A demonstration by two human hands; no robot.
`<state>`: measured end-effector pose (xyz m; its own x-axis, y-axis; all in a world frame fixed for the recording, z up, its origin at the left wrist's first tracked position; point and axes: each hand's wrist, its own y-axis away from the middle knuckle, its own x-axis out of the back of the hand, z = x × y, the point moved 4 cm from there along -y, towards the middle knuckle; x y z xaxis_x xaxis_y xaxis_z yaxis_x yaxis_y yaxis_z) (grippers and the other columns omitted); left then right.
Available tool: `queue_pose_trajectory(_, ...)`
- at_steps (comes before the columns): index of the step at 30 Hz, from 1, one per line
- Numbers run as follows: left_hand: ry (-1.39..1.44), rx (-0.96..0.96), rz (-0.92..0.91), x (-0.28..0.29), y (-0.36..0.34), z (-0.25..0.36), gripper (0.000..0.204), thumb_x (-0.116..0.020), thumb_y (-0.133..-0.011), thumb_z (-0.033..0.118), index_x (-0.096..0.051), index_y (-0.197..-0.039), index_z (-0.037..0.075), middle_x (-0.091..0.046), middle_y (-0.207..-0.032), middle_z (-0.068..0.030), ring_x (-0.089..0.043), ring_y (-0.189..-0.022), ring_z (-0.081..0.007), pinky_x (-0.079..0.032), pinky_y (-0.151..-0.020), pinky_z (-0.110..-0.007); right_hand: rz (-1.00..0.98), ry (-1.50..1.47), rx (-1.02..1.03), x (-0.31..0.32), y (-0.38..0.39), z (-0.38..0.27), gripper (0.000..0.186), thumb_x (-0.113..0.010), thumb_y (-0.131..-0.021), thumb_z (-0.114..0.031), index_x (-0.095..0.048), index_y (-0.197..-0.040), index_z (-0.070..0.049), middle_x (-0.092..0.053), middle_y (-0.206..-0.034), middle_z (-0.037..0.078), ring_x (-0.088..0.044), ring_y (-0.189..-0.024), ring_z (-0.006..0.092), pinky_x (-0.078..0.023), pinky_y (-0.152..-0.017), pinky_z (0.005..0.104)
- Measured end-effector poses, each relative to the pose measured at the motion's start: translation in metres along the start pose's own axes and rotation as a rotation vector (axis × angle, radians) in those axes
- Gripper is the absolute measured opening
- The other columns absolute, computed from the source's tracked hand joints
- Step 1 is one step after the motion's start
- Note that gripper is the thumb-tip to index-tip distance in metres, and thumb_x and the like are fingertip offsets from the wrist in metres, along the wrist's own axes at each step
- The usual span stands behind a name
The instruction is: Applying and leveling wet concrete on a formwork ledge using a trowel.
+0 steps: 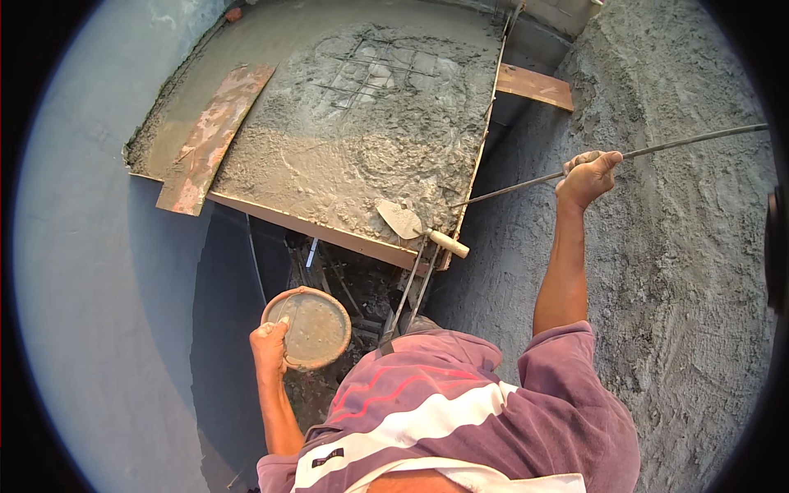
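Note:
My left hand (269,345) is closed on the rim of a round, shallow pan (275,301) holding grey wet mortar (316,330). It hangs below the front edge of a raised slab of wet concrete (329,164). Out to the right, my right hand (588,177) grips a long thin metal rod (690,141). The rod's lower end reaches the slab's right edge, near a trowel (399,219). That trowel lies on the front right corner, its wooden handle overhanging the edge, and neither hand touches it.
Wooden form boards (316,227) edge the slab, and a wire mesh (370,70) shows in its concrete. A plank (218,135) lies across its left side. Another board (534,86) juts out right. Rough plaster (674,246) covers the right wall; a smooth wall (90,246) curves along the left.

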<state>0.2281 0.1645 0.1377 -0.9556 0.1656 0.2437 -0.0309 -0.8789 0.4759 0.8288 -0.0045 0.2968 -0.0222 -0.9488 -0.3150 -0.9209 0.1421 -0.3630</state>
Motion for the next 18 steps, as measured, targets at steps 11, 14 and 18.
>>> queue_pose_trajectory(11,-0.082,-0.019,-0.071,-0.022,0.006,0.029,0.019,-0.075,-0.086,0.011,-0.063,-0.073,0.003,-0.056,-0.06,0.0017,-0.045,-0.046,-0.0061,-0.032,-0.041,-0.027,0.004,0.071,0.063,0.021,0.004,-0.007,0.061,-0.032,-0.102,-0.063,-0.033,-0.065,-0.015,-0.032,-0.053,-0.004,-0.034,-0.042,0.0072,-0.04,-0.039,0.0249)
queue_pose_trajectory(14,-0.077,-0.064,-0.106,-0.024,0.002,0.022,0.021,-0.074,-0.087,0.011,-0.062,-0.071,0.005,-0.052,-0.057,0.003,-0.041,-0.043,-0.0048,-0.029,-0.04,-0.026,-0.063,0.032,0.018,0.024,0.003,-0.015,0.06,-0.033,-0.104,-0.061,-0.033,-0.066,-0.013,-0.034,-0.055,-0.002,-0.038,-0.045,0.0091,-0.046,-0.045,0.0288)
queue_pose_trajectory(18,-0.09,-0.057,-0.136,-0.016,-0.008,0.007,0.023,-0.071,-0.088,0.009,-0.058,-0.069,0.007,-0.049,-0.055,0.0041,-0.04,-0.04,-0.0055,-0.028,-0.038,-0.025,-0.113,-0.09,-0.025,0.021,0.013,0.015,0.055,-0.038,-0.102,-0.059,-0.037,-0.075,-0.011,-0.039,-0.065,0.0,-0.042,-0.05,0.0118,-0.048,-0.048,0.0336)
